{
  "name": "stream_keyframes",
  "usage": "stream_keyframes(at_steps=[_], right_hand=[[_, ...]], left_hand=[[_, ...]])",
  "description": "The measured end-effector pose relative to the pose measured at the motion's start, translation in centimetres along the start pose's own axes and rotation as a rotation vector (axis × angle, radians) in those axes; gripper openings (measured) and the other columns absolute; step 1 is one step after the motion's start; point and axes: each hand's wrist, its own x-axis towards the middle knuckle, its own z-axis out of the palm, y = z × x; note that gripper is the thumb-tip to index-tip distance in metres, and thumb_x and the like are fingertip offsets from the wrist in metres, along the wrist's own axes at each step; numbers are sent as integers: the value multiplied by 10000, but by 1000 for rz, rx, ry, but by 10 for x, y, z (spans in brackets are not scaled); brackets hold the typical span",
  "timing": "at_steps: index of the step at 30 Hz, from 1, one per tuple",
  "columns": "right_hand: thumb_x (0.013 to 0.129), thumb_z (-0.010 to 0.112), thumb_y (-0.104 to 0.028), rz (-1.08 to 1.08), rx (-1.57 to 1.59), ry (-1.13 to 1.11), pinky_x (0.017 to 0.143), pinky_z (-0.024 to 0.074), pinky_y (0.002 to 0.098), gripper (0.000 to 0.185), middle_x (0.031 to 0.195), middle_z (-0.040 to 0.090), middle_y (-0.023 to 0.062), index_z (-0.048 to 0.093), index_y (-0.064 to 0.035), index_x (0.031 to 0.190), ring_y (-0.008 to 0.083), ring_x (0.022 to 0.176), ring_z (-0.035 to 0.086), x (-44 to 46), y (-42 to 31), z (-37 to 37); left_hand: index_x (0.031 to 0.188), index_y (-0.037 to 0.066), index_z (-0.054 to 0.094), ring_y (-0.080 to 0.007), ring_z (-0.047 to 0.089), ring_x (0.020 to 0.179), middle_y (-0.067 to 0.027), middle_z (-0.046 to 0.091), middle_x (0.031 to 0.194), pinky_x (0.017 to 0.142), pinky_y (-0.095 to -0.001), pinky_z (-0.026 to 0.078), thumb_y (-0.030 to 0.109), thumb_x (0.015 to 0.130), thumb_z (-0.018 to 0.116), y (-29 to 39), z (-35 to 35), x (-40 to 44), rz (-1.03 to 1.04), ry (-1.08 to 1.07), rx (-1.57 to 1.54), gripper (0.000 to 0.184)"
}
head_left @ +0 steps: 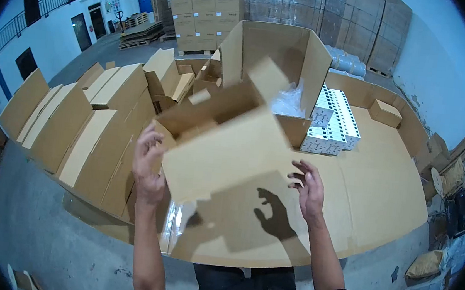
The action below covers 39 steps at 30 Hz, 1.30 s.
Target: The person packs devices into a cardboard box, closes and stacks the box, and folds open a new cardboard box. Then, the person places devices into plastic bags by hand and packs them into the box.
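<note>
An open cardboard box (pixel 226 153) hangs tilted above the table, its flaps raised and its outline smeared by motion. At its left edge is my left hand (pixel 149 165), fingers curled and apart; whether they touch the cardboard is hard to see. My right hand (pixel 307 191) is off the box's right side, fingers spread and half bent, holding nothing. Below, the shadows of box and hand fall on the cardboard-covered table (pixel 373 192).
Several cardboard boxes (pixel 58 122) stand in rows at the left. Behind, a large open carton (pixel 272 48) holds clear plastic (pixel 288 100), beside stacked white patterned boxes (pixel 332 124). A small brown box (pixel 385 113) lies at the right rear.
</note>
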Motion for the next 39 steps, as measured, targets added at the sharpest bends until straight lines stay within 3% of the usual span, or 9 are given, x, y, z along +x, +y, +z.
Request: stream_keyframes(at_steps=[6,12,18,20,26,30,34,35,39], right_hand=[[897,689,-546,166,116,-274,931,503,348,862,1481,477,135,322,-93,1532,215,1170,564,28,13,-5],[932,680,-322,280,-27,-225,1044,444,347,581,1344,582,118,515,-16,1398,184,1182,553,-1,21,-7],[952,699,-165,472,-447,-262,792,527,283,438,1133,613,71,542,-27,1337,107,873,628,-9,20,15],[956,699,-186,539,-437,-244,703,530,292,455,1012,605,58,520,-44,1349,95,761,612,-11,16,32],[987,655,-170,304,-550,-223,495,481,234,602,982,544,68,356,-126,1508,90,655,600,-13,59,60],[987,649,-166,334,-537,-236,494,508,249,643,972,523,88,317,-132,1536,127,653,627,-2,67,87],[982,663,-209,369,-576,-258,599,560,296,659,1044,557,132,320,-107,1535,173,733,660,18,75,99],[978,674,-246,152,-731,-216,667,566,322,666,1103,568,153,332,-81,1526,190,805,663,28,92,95],[959,701,-325,-18,-753,-49,843,547,366,722,1259,578,169,355,-18,1514,216,989,641,93,125,89]], left_hand=[[942,10,632,-414,415,1405,-201,464,1413,1169,-492,348,152,774,804,-52,57,-76,-144,-278,-492,279],[1009,45,709,-325,444,1399,-183,444,1470,1175,-442,332,106,822,752,-65,105,-82,-361,-437,-567,202],[1518,77,350,-292,477,1350,-122,417,1519,1141,-418,391,208,860,749,-106,159,-125,-722,-391,-771,780],[1460,60,438,-262,515,1313,-121,505,1450,1118,-395,416,217,839,783,-102,146,-171,-1421,-166,-1223,728],[1401,13,515,-224,588,1212,-123,608,1353,1042,-403,482,103,820,809,-15,46,-203,-620,-811,-349,657],[1237,-13,608,-235,642,1117,-115,664,1229,946,-405,534,132,756,860,29,47,-167,-922,-567,-822,562],[1145,1,657,-182,658,1084,-84,685,1148,910,-323,546,117,794,834,22,63,-146,-747,-694,-359,410],[1061,-1,688,-193,669,1036,-95,706,1073,913,-341,536,143,757,859,8,74,-164,-1079,-627,-550,378],[1183,-29,625,-257,652,1052,-122,681,1114,955,-375,504,162,676,907,0,97,-172,-807,-265,-391,610]])
